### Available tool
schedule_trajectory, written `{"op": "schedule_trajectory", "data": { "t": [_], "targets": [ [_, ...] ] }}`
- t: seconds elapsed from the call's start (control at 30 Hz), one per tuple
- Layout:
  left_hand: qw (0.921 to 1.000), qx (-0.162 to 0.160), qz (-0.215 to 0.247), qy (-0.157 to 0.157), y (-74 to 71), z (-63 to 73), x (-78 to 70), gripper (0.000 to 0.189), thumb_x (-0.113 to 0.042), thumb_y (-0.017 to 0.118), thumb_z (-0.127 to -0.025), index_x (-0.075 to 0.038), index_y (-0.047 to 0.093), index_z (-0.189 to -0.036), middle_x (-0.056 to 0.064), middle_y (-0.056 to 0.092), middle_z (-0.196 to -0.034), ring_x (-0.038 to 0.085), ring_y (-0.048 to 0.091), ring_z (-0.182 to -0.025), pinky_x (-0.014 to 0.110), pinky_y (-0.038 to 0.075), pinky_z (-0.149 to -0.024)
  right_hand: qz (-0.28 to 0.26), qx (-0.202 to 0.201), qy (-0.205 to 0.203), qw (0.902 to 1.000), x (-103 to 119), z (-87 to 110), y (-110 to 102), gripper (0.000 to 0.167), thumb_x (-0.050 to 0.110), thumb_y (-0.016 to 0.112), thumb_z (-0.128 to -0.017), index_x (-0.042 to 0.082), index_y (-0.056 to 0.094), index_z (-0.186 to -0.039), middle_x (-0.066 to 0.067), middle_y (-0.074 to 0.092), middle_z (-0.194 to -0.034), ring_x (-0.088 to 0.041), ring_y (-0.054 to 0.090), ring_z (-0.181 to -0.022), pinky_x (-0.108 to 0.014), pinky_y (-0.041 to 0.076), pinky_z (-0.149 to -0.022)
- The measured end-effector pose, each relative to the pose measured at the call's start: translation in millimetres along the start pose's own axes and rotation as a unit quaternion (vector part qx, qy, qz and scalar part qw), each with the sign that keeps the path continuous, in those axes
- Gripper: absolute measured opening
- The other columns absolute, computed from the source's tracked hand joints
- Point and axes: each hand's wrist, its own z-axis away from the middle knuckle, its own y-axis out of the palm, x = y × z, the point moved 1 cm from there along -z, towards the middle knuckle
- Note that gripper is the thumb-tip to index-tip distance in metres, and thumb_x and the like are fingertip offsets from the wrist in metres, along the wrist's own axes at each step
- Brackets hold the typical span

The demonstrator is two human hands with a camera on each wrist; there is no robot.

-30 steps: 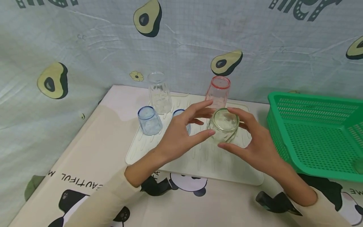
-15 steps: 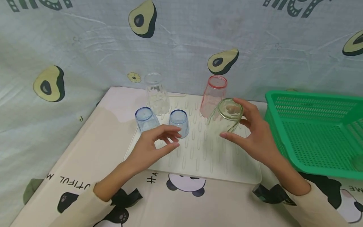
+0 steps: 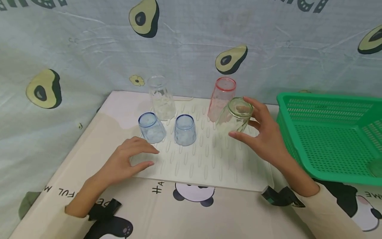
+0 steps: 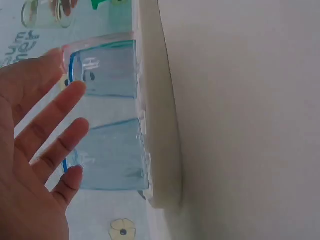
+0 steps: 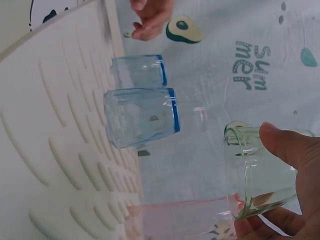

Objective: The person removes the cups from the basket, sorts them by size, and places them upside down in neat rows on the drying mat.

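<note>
My right hand (image 3: 265,136) holds a pale green glass (image 3: 235,116) between thumb and fingers. In the right wrist view, this green glass (image 5: 250,172) is off the ribbed white drying mat (image 3: 209,166), up beside the rim of a pink glass (image 3: 219,103). My left hand (image 3: 126,161) is over the mat's left front corner, fingers apart and holding nothing. Nearest to it are two blue glasses, the left one (image 3: 151,129) and the right one (image 3: 185,131), standing on the mat. Behind them a tall clear glass (image 3: 162,103) stands at the back left.
To the right of the mat sits a green plastic basket (image 3: 298,146), with a clear glass-like item (image 3: 376,167) partly in view at its right side. A hanging cloth (image 3: 185,49) with avocado prints closes off the back. A patterned cloth (image 3: 232,215) covers the table.
My left hand has drawn away from the green glass toward the left front, uncovering the right blue glass. My right hand keeps the green glass and has raised it slightly toward the back.
</note>
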Motion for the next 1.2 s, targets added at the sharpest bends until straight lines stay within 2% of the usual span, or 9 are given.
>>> {"op": "schedule_trajectory", "data": {
  "t": [0.2,0.37,0.53,0.6,0.83,1.07,1.2],
  "targets": [
    [0.9992,0.017,-0.013,-0.033,-8.9,9.4,18.6,0.034,-0.006,0.084,-0.068,-0.015,0.074,-0.099,-0.009,0.068,-0.095,0.010,0.052,-0.094,0.026,0.039,-0.080,-0.021,0.009,0.026,0.9994,-9.1,-6.0,10.4,0.090,0.013,0.083,-0.075,0.032,0.032,-0.147,-0.002,0.052,-0.128,-0.020,0.053,-0.116,-0.028,0.046,-0.095],
    [0.9972,0.022,0.018,-0.069,-14.9,25.2,36.9,0.034,-0.004,0.084,-0.069,-0.015,0.074,-0.099,-0.009,0.068,-0.094,0.008,0.052,-0.093,0.022,0.041,-0.079,-0.046,0.019,0.037,0.9981,-19.9,-4.9,23.3,0.089,0.015,0.083,-0.076,0.033,0.032,-0.147,-0.001,0.051,-0.129,-0.018,0.053,-0.116,-0.034,0.045,-0.098],
    [0.9844,0.019,0.088,-0.151,-14.7,38.2,54.2,0.030,-0.001,0.080,-0.075,-0.013,0.074,-0.101,-0.005,0.066,-0.101,0.007,0.052,-0.098,0.017,0.040,-0.085,-0.059,0.020,0.035,0.9975,-28.9,-2.0,33.9,0.089,0.012,0.084,-0.074,0.029,0.034,-0.147,-0.004,0.050,-0.128,-0.021,0.052,-0.115,-0.039,0.044,-0.099],
    [0.9790,0.020,0.110,-0.171,-13.7,40.6,58.2,0.029,-0.001,0.079,-0.076,-0.013,0.074,-0.102,-0.002,0.066,-0.103,0.008,0.052,-0.100,0.015,0.038,-0.088,-0.062,0.020,0.029,0.9974,-32.0,-0.4,37.6,0.090,0.011,0.084,-0.073,0.027,0.034,-0.146,-0.005,0.050,-0.129,-0.022,0.052,-0.115,-0.041,0.044,-0.098],
    [0.9760,0.051,0.116,-0.177,-14.0,43.1,63.9,0.029,-0.007,0.080,-0.076,-0.016,0.074,-0.104,-0.003,0.066,-0.106,0.008,0.052,-0.102,0.014,0.037,-0.089,-0.059,0.013,0.040,0.9974,-45.8,8.0,49.5,0.089,0.009,0.085,-0.072,0.028,0.036,-0.145,-0.004,0.051,-0.129,-0.020,0.051,-0.116,-0.037,0.045,-0.097],
    [0.9746,0.075,0.118,-0.175,-16.3,44.9,65.6,0.029,-0.008,0.080,-0.076,-0.016,0.074,-0.104,-0.002,0.065,-0.109,0.007,0.052,-0.105,0.014,0.036,-0.091,-0.059,0.009,0.040,0.9974,-56.2,13.0,57.6,0.089,0.007,0.084,-0.073,0.026,0.036,-0.145,-0.006,0.051,-0.130,-0.022,0.052,-0.115,-0.041,0.045,-0.097],
    [0.9755,0.081,0.110,-0.172,-16.7,43.7,65.3,0.028,-0.009,0.080,-0.077,-0.017,0.075,-0.103,-0.004,0.064,-0.110,0.006,0.051,-0.107,0.013,0.035,-0.092,-0.069,0.013,0.056,0.9960,-58.5,15.2,58.2,0.089,0.009,0.083,-0.074,0.029,0.035,-0.146,-0.008,0.051,-0.130,-0.023,0.051,-0.117,-0.040,0.044,-0.099]
  ]
}}
